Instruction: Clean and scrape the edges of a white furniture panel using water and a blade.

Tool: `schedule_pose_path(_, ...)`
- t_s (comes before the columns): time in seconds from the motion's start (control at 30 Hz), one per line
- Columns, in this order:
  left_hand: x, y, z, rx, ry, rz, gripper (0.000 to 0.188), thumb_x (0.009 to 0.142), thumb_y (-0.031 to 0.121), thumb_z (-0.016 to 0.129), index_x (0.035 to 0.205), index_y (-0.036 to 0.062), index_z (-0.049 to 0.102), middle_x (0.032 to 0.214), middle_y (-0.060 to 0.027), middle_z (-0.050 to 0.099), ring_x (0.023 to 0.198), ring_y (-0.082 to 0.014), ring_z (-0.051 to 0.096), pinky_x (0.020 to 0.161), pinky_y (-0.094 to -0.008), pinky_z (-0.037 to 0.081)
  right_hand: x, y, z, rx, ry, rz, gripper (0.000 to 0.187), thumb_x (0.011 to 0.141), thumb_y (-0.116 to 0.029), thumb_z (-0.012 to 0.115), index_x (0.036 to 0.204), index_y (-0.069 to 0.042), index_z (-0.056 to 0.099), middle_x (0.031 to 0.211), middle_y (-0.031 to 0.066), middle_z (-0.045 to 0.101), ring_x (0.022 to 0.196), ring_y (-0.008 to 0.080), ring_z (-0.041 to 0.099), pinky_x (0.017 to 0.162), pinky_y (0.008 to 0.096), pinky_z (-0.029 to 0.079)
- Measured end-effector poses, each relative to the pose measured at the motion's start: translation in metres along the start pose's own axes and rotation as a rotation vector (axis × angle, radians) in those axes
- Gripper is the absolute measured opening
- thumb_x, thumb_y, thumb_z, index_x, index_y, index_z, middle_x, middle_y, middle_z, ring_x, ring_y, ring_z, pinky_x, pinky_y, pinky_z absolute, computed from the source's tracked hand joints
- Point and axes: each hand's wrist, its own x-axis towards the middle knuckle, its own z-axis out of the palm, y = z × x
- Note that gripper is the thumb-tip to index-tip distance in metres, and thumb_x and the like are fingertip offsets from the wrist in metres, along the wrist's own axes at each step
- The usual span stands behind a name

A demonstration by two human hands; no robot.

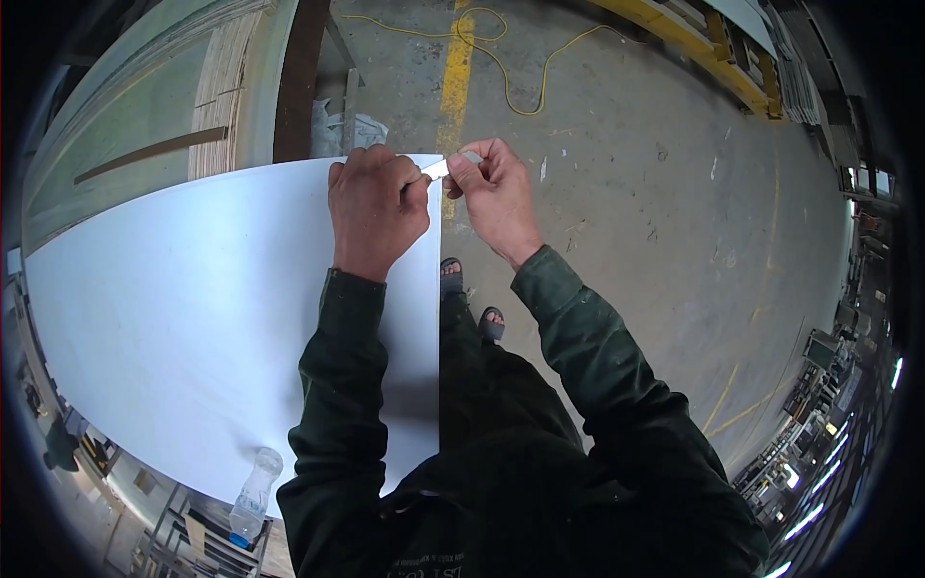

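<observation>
At the far right corner of a large white panel (193, 289), both of my hands meet around a small flat white strip (436, 170). My left hand (376, 212) is closed in a fist above the panel, its thumb and forefinger at the strip's left end. Just past the panel's right edge, my right hand (499, 197) pinches the other end between thumb and fingers. Whatever else lies inside the left fist is hidden by its fingers.
A clear plastic bottle (255, 491) with a blue cap lies near the panel's near edge. Beyond the panel stand stacked boards (226, 87) with a brown strip (154, 154) on them. A yellow cable (520, 109) loops over the concrete floor; a yellow rack (694, 39) stands far right.
</observation>
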Motion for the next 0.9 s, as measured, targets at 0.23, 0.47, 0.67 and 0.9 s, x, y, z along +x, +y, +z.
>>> schedule_pose_path(0.23, -0.004, -0.008, 0.001, -0.100, 0.024, 0.001, 0.013, 0.076, 0.015, 0.080, 0.075, 0.0134, 0.067, 0.081, -0.0040, 0.063, 0.085, -0.0278, 0.063, 0.075, -0.0438, 0.042, -0.004, 0.006, 0.007, 0.100, 0.070, -0.032, 0.016, 0.102, -0.009, 0.067, 0.106, 0.002, 0.057, 0.078, 0.0059, 0.069, 0.067, 0.0092, 0.062, 0.062, 0.0262, 0.051)
schedule_pose_path(0.47, 0.009, -0.008, 0.003, -0.082, -0.008, -0.039, 0.014, 0.077, 0.016, 0.081, 0.076, 0.0139, 0.068, 0.082, -0.0035, 0.064, 0.086, -0.0277, 0.063, 0.077, -0.0448, 0.042, 0.007, 0.000, 0.008, 0.046, 0.102, -0.075, 0.017, 0.102, -0.010, 0.066, 0.107, 0.003, 0.056, 0.077, 0.0057, 0.068, 0.068, 0.0097, 0.063, 0.062, 0.0265, 0.052)
schedule_pose_path(0.67, 0.000, -0.007, 0.001, -0.044, 0.025, 0.070, 0.017, 0.075, 0.014, 0.081, 0.072, 0.0123, 0.065, 0.081, -0.0035, 0.062, 0.085, -0.0285, 0.061, 0.075, -0.0441, 0.042, -0.008, 0.007, 0.012, 0.063, 0.129, -0.076, 0.017, 0.103, -0.010, 0.066, 0.108, 0.002, 0.055, 0.080, 0.0066, 0.068, 0.069, 0.0100, 0.064, 0.063, 0.0272, 0.054)
schedule_pose_path(0.9, -0.019, -0.009, -0.001, -0.071, 0.025, 0.106, 0.014, 0.073, 0.010, 0.078, 0.069, 0.0113, 0.065, 0.080, -0.0035, 0.061, 0.083, -0.0282, 0.060, 0.074, -0.0434, 0.042, -0.029, 0.019, 0.018, 0.062, 0.150, -0.099, 0.017, 0.103, -0.011, 0.065, 0.107, 0.002, 0.055, 0.083, 0.0071, 0.068, 0.071, 0.0105, 0.065, 0.065, 0.0273, 0.055)
